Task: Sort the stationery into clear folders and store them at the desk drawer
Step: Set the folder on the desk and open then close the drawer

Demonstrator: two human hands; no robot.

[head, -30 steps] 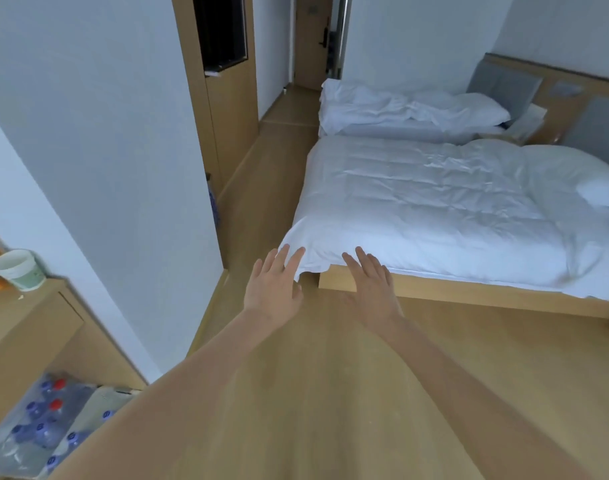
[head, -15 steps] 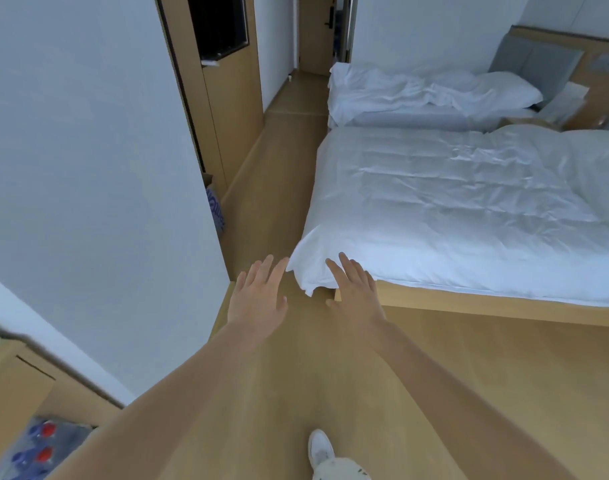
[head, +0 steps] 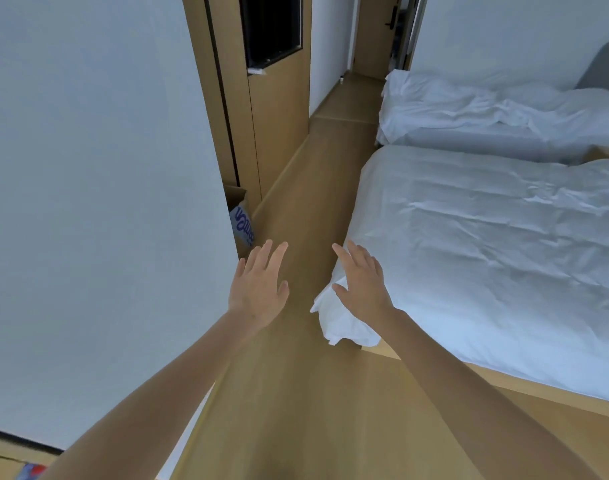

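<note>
No stationery, folder or drawer shows in this view. My left hand (head: 259, 287) is held out in front of me over the wooden floor, fingers straight and spread, holding nothing. My right hand (head: 363, 285) is stretched out beside it, palm down, fingers straight, in front of the near corner of the white bed (head: 486, 258). Whether it touches the bedding I cannot tell. Both forearms reach in from the bottom of the frame.
A white wall corner (head: 105, 202) stands close on my left. Behind it sit a cardboard box with a blue bag (head: 242, 225) and a wooden cabinet (head: 278, 109). A floor aisle (head: 316, 188) runs between the wall and two beds towards a door (head: 379, 32).
The view has moved forward and turned left; the desk with the cup and the water bottles has left the frame. Both hands stay open and have drawn a little further apart.
</note>
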